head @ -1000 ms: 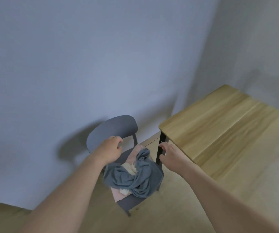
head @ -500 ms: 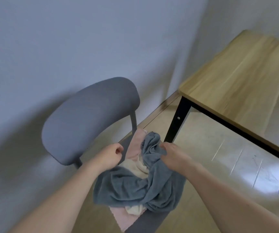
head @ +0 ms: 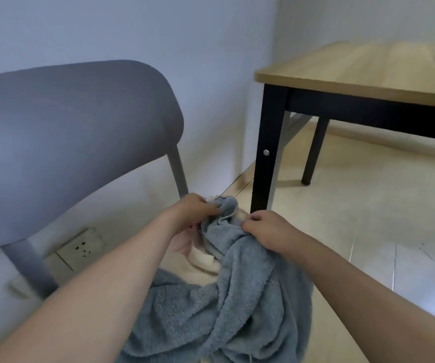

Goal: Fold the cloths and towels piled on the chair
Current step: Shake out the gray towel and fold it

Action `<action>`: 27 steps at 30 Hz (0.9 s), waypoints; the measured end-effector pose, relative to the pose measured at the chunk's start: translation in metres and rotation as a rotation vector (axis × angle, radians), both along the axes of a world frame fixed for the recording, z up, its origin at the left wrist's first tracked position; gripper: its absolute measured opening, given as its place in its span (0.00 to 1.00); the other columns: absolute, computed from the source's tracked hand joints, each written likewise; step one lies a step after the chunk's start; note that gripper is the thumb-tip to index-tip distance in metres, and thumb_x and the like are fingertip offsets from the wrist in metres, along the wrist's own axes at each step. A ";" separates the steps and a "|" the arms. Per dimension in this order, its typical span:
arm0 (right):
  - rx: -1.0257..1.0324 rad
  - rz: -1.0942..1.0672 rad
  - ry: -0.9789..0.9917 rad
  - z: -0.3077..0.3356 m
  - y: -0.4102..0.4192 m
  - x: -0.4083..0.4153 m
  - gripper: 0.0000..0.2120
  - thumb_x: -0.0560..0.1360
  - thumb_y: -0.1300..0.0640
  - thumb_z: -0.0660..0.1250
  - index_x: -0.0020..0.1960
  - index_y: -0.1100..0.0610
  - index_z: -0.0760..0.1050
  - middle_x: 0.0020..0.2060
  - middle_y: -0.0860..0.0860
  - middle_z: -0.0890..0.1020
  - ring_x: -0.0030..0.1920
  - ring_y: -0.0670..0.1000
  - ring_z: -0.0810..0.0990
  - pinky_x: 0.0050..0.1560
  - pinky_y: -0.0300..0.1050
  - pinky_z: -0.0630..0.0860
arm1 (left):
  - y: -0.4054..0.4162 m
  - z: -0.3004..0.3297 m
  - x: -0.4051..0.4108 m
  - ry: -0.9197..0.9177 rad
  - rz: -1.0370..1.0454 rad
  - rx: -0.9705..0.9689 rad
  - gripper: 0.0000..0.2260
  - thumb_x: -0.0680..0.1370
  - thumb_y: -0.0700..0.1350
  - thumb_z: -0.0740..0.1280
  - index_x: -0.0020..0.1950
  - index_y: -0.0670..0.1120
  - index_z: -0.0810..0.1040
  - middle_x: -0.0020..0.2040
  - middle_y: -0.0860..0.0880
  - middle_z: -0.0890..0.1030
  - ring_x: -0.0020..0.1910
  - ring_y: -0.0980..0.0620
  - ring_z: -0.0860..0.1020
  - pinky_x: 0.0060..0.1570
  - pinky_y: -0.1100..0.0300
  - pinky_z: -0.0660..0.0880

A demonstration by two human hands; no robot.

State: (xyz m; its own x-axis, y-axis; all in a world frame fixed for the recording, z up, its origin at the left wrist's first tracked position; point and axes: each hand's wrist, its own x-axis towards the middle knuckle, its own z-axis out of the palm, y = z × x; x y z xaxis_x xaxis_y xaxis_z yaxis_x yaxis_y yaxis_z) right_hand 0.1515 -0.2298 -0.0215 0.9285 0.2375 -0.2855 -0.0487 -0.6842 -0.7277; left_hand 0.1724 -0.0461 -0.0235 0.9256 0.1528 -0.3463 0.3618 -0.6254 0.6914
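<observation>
Fingers of left hand [head: 196,209] and right hand [head: 269,229] pinching crumpled grey-blue terry towel [head: 237,297] at its top edge, likely to lift it free of cream cloth [head: 200,260] beneath.

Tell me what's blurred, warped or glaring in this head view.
Head view: the left forearm and chair back are soft with blur, the towel fairly crisp; wide-angle distortion bows the table edges; soft glare sheens the floor; lighting is even and dim.

Soft, even daylight; glare on the floor tiles [head: 407,271] at right, motion blur low down, wide-angle bending at edges.
</observation>
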 end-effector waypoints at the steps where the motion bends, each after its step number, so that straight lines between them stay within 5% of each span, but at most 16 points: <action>1: 0.024 -0.012 -0.009 -0.001 -0.003 -0.005 0.11 0.76 0.53 0.61 0.50 0.58 0.79 0.41 0.52 0.79 0.41 0.50 0.75 0.41 0.45 0.71 | -0.003 -0.002 -0.001 -0.072 0.004 0.015 0.06 0.74 0.44 0.68 0.41 0.43 0.76 0.36 0.46 0.75 0.33 0.51 0.71 0.28 0.63 0.65; 3: 0.051 -0.024 -0.025 -0.001 -0.009 -0.016 0.11 0.77 0.53 0.61 0.48 0.57 0.80 0.40 0.51 0.78 0.40 0.48 0.74 0.39 0.43 0.69 | -0.006 0.000 -0.007 -0.176 0.034 -0.035 0.03 0.73 0.37 0.64 0.41 0.44 0.74 0.38 0.46 0.75 0.36 0.50 0.71 0.32 0.61 0.67; 7: 0.065 -0.037 -0.042 0.011 -0.024 -0.045 0.13 0.78 0.53 0.61 0.51 0.59 0.81 0.47 0.55 0.81 0.45 0.50 0.77 0.48 0.45 0.75 | -0.009 0.028 -0.032 -0.353 0.031 -0.203 0.15 0.71 0.29 0.55 0.37 0.47 0.73 0.35 0.47 0.73 0.37 0.50 0.69 0.31 0.62 0.64; 11: 0.101 -0.131 -0.125 0.039 -0.034 -0.070 0.12 0.78 0.52 0.62 0.46 0.60 0.79 0.41 0.54 0.80 0.41 0.53 0.78 0.41 0.46 0.74 | -0.021 0.072 -0.069 -0.394 -0.041 -0.317 0.19 0.71 0.25 0.49 0.35 0.47 0.70 0.33 0.47 0.71 0.33 0.52 0.67 0.29 0.64 0.64; 14: 0.093 -0.226 -0.349 0.060 -0.037 -0.088 0.07 0.76 0.53 0.65 0.52 0.53 0.73 0.55 0.50 0.73 0.53 0.54 0.76 0.45 0.45 0.74 | -0.028 0.099 -0.098 -0.390 -0.061 -0.535 0.20 0.71 0.25 0.45 0.35 0.46 0.68 0.32 0.46 0.71 0.32 0.51 0.69 0.27 0.64 0.67; 17: 0.208 -0.145 -0.342 0.082 -0.038 -0.109 0.31 0.74 0.56 0.67 0.72 0.47 0.58 0.71 0.47 0.63 0.69 0.52 0.65 0.60 0.44 0.68 | -0.031 0.125 -0.129 -0.396 -0.061 -0.662 0.20 0.71 0.26 0.44 0.35 0.46 0.67 0.31 0.47 0.71 0.29 0.51 0.69 0.26 0.62 0.65; 19: 0.255 -0.017 -0.280 0.098 -0.034 -0.124 0.37 0.73 0.59 0.67 0.75 0.42 0.53 0.73 0.45 0.63 0.72 0.50 0.62 0.60 0.42 0.67 | -0.028 0.140 -0.145 -0.377 -0.039 -0.731 0.19 0.71 0.27 0.44 0.34 0.46 0.67 0.29 0.47 0.71 0.25 0.51 0.69 0.24 0.63 0.67; 23: 0.324 0.095 -0.221 0.131 -0.025 -0.145 0.32 0.68 0.58 0.62 0.72 0.45 0.64 0.69 0.46 0.69 0.70 0.48 0.65 0.62 0.44 0.66 | -0.021 0.167 -0.169 -0.352 -0.002 -0.754 0.17 0.73 0.31 0.47 0.32 0.47 0.69 0.29 0.46 0.70 0.26 0.49 0.69 0.25 0.62 0.66; 27: 0.325 0.054 -0.215 0.152 -0.013 -0.165 0.23 0.77 0.63 0.58 0.70 0.49 0.67 0.67 0.47 0.72 0.65 0.49 0.71 0.60 0.45 0.70 | -0.013 0.193 -0.194 -0.378 -0.015 -0.741 0.17 0.73 0.31 0.47 0.32 0.46 0.68 0.29 0.47 0.69 0.23 0.51 0.69 0.21 0.65 0.65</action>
